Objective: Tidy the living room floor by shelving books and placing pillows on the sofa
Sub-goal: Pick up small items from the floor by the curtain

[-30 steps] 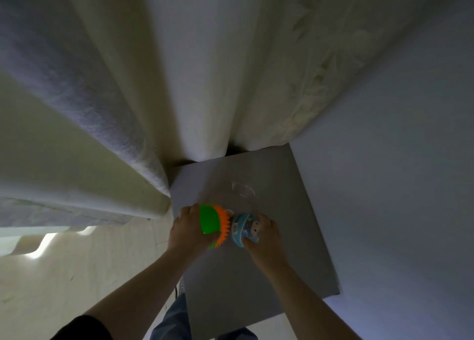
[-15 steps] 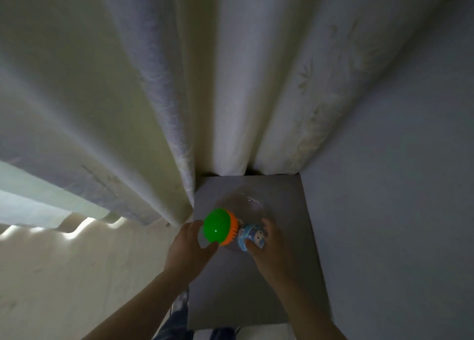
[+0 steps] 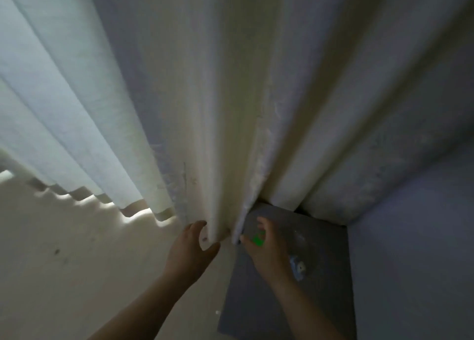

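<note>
Green toy (image 3: 257,239) in curled right hand (image 3: 269,253)

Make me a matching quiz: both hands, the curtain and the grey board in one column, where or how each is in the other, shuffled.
1 left hand
2 right hand
3 cream fabric curtain
4 flat grey board

A hangs in folds
B holds a bright green toy
C lies in the corner
D cupped at the curtain's hem

Pairs: 1-D, 2-B, 3-A, 4-C
</note>
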`<state>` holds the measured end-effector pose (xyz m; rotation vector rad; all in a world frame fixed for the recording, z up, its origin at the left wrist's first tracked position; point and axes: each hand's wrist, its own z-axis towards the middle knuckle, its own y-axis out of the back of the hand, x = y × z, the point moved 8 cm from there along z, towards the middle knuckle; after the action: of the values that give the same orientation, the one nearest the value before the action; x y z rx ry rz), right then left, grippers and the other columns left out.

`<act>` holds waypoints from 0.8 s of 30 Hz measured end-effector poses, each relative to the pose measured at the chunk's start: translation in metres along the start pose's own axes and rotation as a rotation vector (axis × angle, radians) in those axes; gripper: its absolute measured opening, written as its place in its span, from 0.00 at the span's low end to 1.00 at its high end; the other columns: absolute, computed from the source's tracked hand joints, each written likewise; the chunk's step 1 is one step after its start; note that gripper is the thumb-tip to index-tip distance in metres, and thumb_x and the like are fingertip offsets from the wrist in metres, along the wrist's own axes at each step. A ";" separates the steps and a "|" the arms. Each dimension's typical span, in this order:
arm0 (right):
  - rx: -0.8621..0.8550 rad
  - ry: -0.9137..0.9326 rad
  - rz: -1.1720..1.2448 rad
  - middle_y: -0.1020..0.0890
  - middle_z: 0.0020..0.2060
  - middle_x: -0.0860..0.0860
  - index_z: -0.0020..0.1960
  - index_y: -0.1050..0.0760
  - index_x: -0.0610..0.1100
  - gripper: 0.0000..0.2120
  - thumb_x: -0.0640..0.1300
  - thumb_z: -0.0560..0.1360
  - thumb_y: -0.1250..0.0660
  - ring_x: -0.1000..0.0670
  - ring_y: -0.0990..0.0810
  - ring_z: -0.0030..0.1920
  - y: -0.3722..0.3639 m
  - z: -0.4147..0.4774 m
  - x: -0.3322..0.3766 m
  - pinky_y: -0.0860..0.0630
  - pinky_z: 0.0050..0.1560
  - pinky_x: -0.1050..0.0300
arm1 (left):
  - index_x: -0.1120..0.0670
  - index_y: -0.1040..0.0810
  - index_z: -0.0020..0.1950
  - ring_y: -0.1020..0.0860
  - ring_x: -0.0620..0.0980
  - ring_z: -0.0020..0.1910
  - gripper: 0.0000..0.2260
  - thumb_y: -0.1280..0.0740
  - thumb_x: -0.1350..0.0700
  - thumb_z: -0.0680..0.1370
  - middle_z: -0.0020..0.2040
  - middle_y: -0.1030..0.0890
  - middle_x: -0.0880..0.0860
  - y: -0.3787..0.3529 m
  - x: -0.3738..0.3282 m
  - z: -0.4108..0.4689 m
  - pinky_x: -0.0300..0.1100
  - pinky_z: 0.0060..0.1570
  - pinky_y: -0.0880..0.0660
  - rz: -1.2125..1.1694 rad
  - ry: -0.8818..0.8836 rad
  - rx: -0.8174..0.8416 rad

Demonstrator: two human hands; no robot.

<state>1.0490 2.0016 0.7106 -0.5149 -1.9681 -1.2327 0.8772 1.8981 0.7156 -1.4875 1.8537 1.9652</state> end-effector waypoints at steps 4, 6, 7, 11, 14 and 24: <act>0.106 0.050 -0.012 0.24 0.59 0.51 0.66 0.31 0.47 0.24 0.51 0.73 0.30 0.56 0.26 0.54 -0.064 -0.029 0.049 0.27 0.53 0.64 | 0.50 0.31 0.70 0.25 0.49 0.63 0.29 0.28 0.45 0.72 0.67 0.27 0.50 0.058 0.071 -0.037 0.45 0.60 0.28 -0.040 0.088 -0.097; 0.141 0.077 -0.004 0.24 0.61 0.50 0.68 0.31 0.48 0.27 0.52 0.71 0.28 0.53 0.26 0.57 -0.108 -0.054 0.074 0.27 0.56 0.58 | 0.51 0.31 0.71 0.26 0.49 0.63 0.29 0.28 0.45 0.72 0.67 0.28 0.50 0.090 0.118 -0.066 0.44 0.60 0.28 -0.054 0.142 -0.145; 0.161 0.106 -0.003 0.25 0.60 0.51 0.68 0.31 0.48 0.27 0.51 0.71 0.28 0.53 0.26 0.57 -0.133 -0.072 0.091 0.27 0.57 0.58 | 0.51 0.31 0.71 0.26 0.48 0.63 0.29 0.28 0.46 0.72 0.67 0.28 0.50 0.109 0.146 -0.087 0.44 0.60 0.28 -0.071 0.180 -0.159; 0.264 0.224 -0.038 0.27 0.58 0.56 0.66 0.31 0.51 0.24 0.50 0.72 0.29 0.55 0.26 0.58 -0.218 -0.138 0.141 0.28 0.57 0.60 | 0.51 0.32 0.71 0.27 0.48 0.64 0.31 0.28 0.46 0.72 0.68 0.28 0.50 0.168 0.226 -0.153 0.47 0.62 0.27 -0.137 0.272 -0.251; 0.370 0.301 -0.066 0.26 0.60 0.55 0.66 0.32 0.52 0.25 0.51 0.72 0.29 0.56 0.26 0.57 -0.286 -0.193 0.177 0.27 0.56 0.61 | 0.51 0.32 0.71 0.27 0.48 0.64 0.31 0.28 0.46 0.72 0.68 0.29 0.50 0.218 0.281 -0.210 0.48 0.62 0.27 -0.161 0.329 -0.349; 0.671 0.599 -0.156 0.26 0.60 0.53 0.68 0.32 0.50 0.26 0.51 0.73 0.29 0.55 0.26 0.56 -0.456 -0.328 0.300 0.30 0.53 0.64 | 0.51 0.33 0.71 0.28 0.47 0.64 0.30 0.29 0.46 0.73 0.68 0.29 0.50 0.338 0.425 -0.352 0.46 0.62 0.27 -0.228 0.575 -0.618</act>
<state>0.6764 1.4868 0.7569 0.3203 -1.7552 -0.6271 0.6463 1.2953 0.7553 -2.5233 1.1299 2.2679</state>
